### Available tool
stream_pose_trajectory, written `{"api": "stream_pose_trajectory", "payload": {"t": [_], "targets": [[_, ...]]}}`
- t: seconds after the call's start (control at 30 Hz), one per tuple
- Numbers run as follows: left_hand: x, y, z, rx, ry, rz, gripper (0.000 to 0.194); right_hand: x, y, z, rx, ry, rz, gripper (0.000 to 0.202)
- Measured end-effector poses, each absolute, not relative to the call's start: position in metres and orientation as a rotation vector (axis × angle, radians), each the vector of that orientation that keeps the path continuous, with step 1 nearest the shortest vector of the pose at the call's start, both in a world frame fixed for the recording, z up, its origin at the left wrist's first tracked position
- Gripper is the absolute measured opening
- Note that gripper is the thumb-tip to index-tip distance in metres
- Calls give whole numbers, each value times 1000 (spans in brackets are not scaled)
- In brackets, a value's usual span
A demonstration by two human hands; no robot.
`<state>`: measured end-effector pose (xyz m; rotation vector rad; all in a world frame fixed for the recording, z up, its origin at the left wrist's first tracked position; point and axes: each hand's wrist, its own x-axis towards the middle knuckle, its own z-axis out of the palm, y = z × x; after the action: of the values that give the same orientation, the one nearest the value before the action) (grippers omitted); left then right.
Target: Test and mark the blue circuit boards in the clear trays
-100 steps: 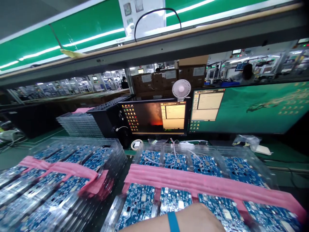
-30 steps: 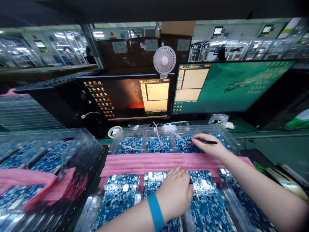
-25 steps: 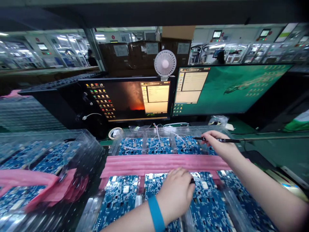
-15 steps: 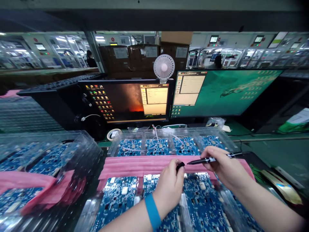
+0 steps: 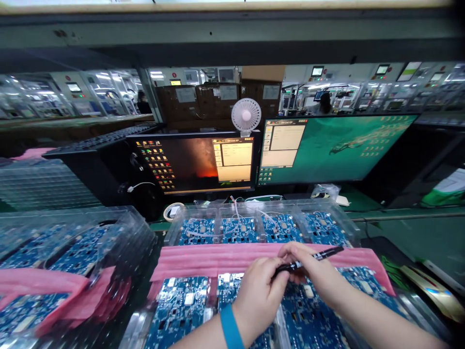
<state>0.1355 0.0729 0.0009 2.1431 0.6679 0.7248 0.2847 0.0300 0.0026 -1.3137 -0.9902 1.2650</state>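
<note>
A black marker pen [image 5: 329,252] slants between my two hands, over the tray of circuit boards. My right hand [image 5: 317,272] is closed on its barrel, with the back end sticking out to the upper right. At the other end, my left hand [image 5: 258,293], with a blue band at the wrist, pinches the black cap, which meets the pen; fingers hide most of that joint. Beneath both hands lie blue circuit boards [image 5: 178,305] in a clear plastic tray [image 5: 170,235]. A pink foam strip [image 5: 192,257] runs across the boards just behind my hands.
At left stands another clear tray [image 5: 138,228] with boards and pink sheets [image 5: 76,310]. Two monitors [image 5: 196,165] stand behind, with a small white fan [image 5: 246,115] on top. A tape roll [image 5: 169,212] and thin white cables [image 5: 238,208] lie near the tray's far edge.
The pen tip and the cap, apart before, have come together. My right hand has moved left and down to meet my left hand. The camera view has tilted up slightly.
</note>
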Motion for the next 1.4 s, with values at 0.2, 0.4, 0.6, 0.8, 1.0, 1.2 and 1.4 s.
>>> {"api": "stream_pose_trajectory", "payload": {"t": [0.2,0.4,0.6,0.8,1.0,1.2,1.4], "targets": [[135,70,7,2138,533,726,22,277,28,-5,-1307,-1130,1305,48],[140,67,-1,2393,606,503,17,306,26,15,-1423,-1505,1301,42],[145,68,-7,2579,809,396,19,346,54,10,-1931,-1853,667,30],[145,72,-8,2618,869,306,20,327,104,-11,-2175,-1906,182,14],[143,72,-12,2616,862,247,29,308,111,-17,-2256,-1925,-20,20],[145,74,-10,2616,868,245,27,305,112,-17,-2352,-1901,-38,19],[145,75,-10,2630,869,250,24,309,114,-21,-2383,-1837,8,20]]}}
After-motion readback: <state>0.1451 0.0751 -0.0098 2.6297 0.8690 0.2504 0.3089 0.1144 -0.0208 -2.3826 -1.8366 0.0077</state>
